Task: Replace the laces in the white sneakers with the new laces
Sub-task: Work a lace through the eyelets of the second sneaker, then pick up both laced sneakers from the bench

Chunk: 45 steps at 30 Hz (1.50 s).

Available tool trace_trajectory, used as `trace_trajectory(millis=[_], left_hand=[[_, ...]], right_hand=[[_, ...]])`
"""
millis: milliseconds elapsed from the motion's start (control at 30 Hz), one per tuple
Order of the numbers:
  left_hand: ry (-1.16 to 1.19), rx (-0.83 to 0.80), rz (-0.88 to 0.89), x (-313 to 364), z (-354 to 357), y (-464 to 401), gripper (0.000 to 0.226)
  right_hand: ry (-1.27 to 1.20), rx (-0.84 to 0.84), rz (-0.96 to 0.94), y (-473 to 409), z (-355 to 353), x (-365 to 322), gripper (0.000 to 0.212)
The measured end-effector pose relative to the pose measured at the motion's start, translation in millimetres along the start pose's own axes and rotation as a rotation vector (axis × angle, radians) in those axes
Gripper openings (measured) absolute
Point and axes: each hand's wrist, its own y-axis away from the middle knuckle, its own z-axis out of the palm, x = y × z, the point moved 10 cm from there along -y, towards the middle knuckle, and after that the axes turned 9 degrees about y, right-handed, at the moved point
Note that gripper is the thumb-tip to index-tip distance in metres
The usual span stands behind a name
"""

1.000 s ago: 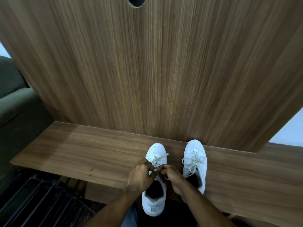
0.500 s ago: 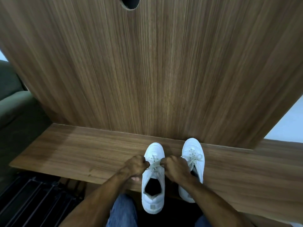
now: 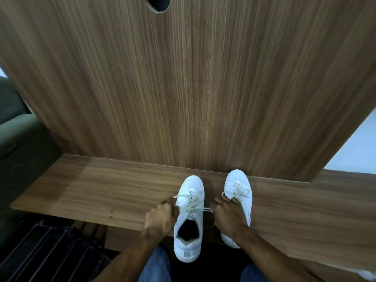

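Two white sneakers stand side by side, toes away from me, on a low wooden shelf (image 3: 91, 192). The left sneaker (image 3: 190, 222) hangs its heel over the shelf's near edge. Its off-white lace (image 3: 191, 202) is threaded through the eyelets, with the ends stretched out to both sides. My left hand (image 3: 159, 217) pinches the left end beside the shoe. My right hand (image 3: 228, 215) grips the right end between the two shoes and covers part of the right sneaker (image 3: 238, 192), which is laced with a bow.
A tall wooden panel (image 3: 187, 88) rises straight behind the shelf, with a round hole (image 3: 157, 3) at the top. A dark green seat (image 3: 18, 135) stands at the left. Black slats (image 3: 42, 253) lie below the shelf at the left. My knees in blue jeans (image 3: 156, 265) are below.
My hands were together over the left sneaker's tongue. They have moved apart, pulling the lace ends sideways. The view has shifted slightly.
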Motion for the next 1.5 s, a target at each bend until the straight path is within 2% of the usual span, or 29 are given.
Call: trace_trajectory(millis=[33,100,167,300,367,467,600,700,900,1067,1300,1400,1500], left_hand=[[0.034,0.032,0.011,0,-2,7,0.028],[0.005,0.071,0.082,8,-2,18,0.033],[-0.099,0.042,0.215,28,7,28,0.045],[-0.374,-0.132,0.374,58,45,38,0.063],[-0.454,-0.213,0.389,62,66,42,0.058],[-0.450,-0.272,0.326,55,88,47,0.045],[-0.374,-0.276,0.277,50,92,46,0.044],[-0.378,-0.269,0.282,51,92,40,0.044],[-0.308,-0.271,0.326,50,91,29,0.042],[-0.238,-0.186,0.345,48,84,25,0.038],[-0.167,-0.128,0.421,50,84,25,0.034],[-0.160,-0.189,0.360,49,88,23,0.040],[-0.218,-0.286,0.311,49,90,26,0.055]], right_hand=[[-0.084,0.088,0.064,5,-1,11,0.023],[-0.102,0.234,0.200,21,-3,32,0.017],[-0.159,0.244,0.292,31,5,50,0.022],[-0.168,-0.070,0.345,39,35,58,0.044],[-0.176,-0.160,0.281,41,44,45,0.041],[-0.158,-0.168,0.159,44,44,16,0.027],[-0.245,-0.224,0.077,48,43,-9,0.028],[-0.280,-0.266,-0.050,48,39,-25,0.027],[-0.322,-0.283,-0.190,38,38,-32,0.025],[-0.378,-0.223,-0.190,33,40,-30,0.023],[-0.334,-0.320,-0.152,27,54,-32,0.030],[-0.331,-0.383,-0.193,29,57,-34,0.034],[-0.336,-0.471,-0.224,31,57,-33,0.035]])
